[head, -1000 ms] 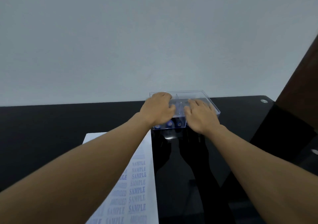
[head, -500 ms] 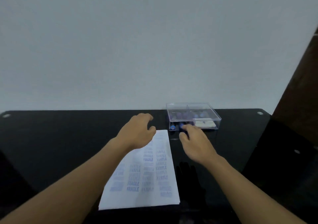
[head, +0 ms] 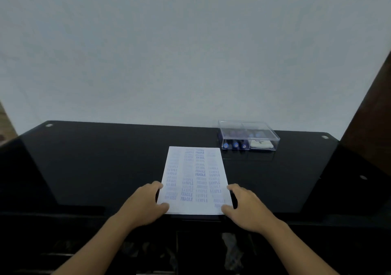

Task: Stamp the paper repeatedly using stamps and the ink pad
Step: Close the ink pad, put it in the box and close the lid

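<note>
Black glass forms the worktop (head: 95, 158), which is glossy and carries every task item. White paper (head: 195, 179) lies flat on it near the front edge, roughly centred, with its long sides running away from the person. Blue imprints cover the sheet in columns. Legible words include SAMPLE, FRAGILE and AIR MAIL; several fainter imprints cannot be read.

Left hand (head: 143, 205): positioned at the near left corner of the paper. The thumb lies on top of the sheet close to the corner, and the curled fingers meet the left edge further up. The grip is closed onto the sheet's edge. Whether the fingertips reach under the sheet cannot be determined.

Right hand (head: 247, 207): mirrored at the near right corner. The thumb lies on the sheet by the corner, the curled fingers sit against the right edge, and the grip is likewise closed onto the paper.

Clear plastic box (head: 248, 126): stands at the far right of the worktop, just beyond the paper's far right corner and well apart from both hands. Its near left compartment holds stamps (head: 235, 144) with round blue ends facing the person. Its near right compartment holds the white ink pad (head: 261, 144).

A pale wall (head: 190, 52) rises behind the worktop.
</note>
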The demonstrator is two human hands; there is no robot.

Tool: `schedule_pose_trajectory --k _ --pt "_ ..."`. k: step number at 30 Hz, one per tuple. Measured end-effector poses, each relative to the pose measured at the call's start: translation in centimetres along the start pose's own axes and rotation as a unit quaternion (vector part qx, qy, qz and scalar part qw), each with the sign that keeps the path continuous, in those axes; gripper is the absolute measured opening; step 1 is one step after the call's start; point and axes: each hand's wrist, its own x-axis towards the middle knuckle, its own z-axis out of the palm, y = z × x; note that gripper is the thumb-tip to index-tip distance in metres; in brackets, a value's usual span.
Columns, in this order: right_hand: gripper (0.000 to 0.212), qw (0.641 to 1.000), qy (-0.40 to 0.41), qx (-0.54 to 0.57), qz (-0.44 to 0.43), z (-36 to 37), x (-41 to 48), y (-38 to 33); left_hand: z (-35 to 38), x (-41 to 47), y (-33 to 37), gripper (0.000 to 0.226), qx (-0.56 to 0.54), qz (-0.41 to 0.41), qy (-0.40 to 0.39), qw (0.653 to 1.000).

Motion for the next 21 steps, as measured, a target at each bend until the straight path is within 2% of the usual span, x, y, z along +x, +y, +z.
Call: schedule_pose_trajectory --k 4,14,21 --pt "0.066 0.998 -0.001 -0.053 -0.035 0.6 -1.0 0.2 0.3 -1.3 -1.3 0.072 -0.007 0.028 0.004 1.0" --pt "0.046 0.989 0.045 -0.112 -0.088 1.4 0.0 1.3 1.0 -0.6 -2.0 0.065 0.031 0.055 0.056 0.996" --pt "0.043 0.986 0.058 -0.13 -0.083 1.3 2.3 1.6 1.4 1.5 -2.3 0.059 0.027 0.057 0.096 0.993"
